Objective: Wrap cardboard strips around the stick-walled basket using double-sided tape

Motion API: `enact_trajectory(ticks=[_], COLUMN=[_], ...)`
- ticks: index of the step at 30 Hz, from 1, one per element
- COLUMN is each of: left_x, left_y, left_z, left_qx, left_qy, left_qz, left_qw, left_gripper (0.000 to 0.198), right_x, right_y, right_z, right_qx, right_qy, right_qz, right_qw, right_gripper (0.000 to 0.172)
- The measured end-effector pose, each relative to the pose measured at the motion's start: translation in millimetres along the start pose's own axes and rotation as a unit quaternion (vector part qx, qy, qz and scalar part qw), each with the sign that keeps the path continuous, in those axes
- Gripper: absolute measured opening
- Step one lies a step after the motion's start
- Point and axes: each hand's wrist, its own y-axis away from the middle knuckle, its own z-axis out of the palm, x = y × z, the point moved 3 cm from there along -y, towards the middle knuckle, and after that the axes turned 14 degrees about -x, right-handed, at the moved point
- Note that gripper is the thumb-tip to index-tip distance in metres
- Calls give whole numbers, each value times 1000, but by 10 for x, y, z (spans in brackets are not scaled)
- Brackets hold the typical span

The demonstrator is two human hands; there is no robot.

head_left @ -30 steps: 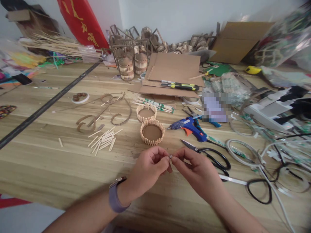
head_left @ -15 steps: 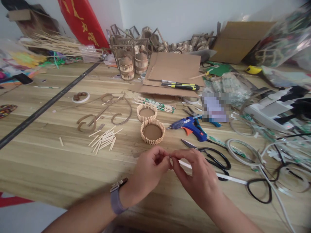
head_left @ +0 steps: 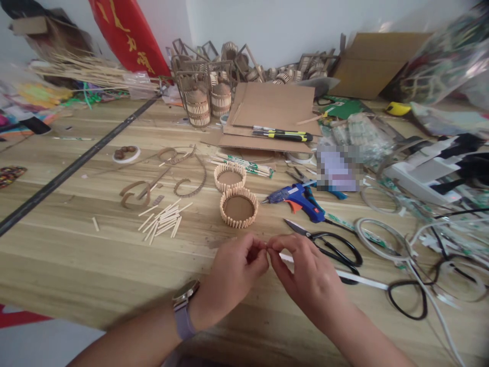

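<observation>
My left hand (head_left: 240, 262) and my right hand (head_left: 305, 270) meet at their fingertips over the near part of the table. Both are closed in a pinch, and whatever lies between the fingers is too small and hidden to make out. Just beyond them stand two round cups walled with short wooden sticks, a nearer one (head_left: 239, 223) and a farther one (head_left: 229, 186). A blue hot glue gun (head_left: 305, 201) lies to their right. Black-handled scissors (head_left: 332, 244) rest beside my right hand, and a white strip (head_left: 362, 279) passes behind that hand.
Loose short sticks (head_left: 162, 221) and curled brown strips (head_left: 135, 196) are spread at the left. Behind lie cardboard sheets (head_left: 275, 107) with utility knives (head_left: 282, 135). Finished stick-walled models (head_left: 198, 109) stand at the back. Tape rolls (head_left: 382, 221) and cables crowd the right.
Both hands stay together at nearly the same spot. My left wrist has turned slightly, so the watch face shows more, and the fingertips have shifted a little.
</observation>
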Motion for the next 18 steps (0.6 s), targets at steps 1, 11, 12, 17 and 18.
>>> enact_trajectory(ticks=[1,11,12,17,18], left_x=[5,-22,-27,-19,-12], left_y=[-1,18,19,17,16], left_z=[0,-3,-5,-17,-20], left_qx=[0,-1,-2,4,5], left_qy=[-2,0,0,-9,-8], left_qz=[1,1,0,4,7], left_qw=[1000,1000,1000,1000,1000], left_gripper=[15,14,14,11,10], right_x=[0,6,11,54,65], right_y=[-1,-1,1,20,24], right_z=[2,10,13,23,24], right_qx=[1,5,4,-14,-18], right_qy=[0,-23,-25,-44,-54], right_qz=[0,17,19,41,50], right_qw=[1000,1000,999,998,997], right_gripper=[16,14,14,15,15])
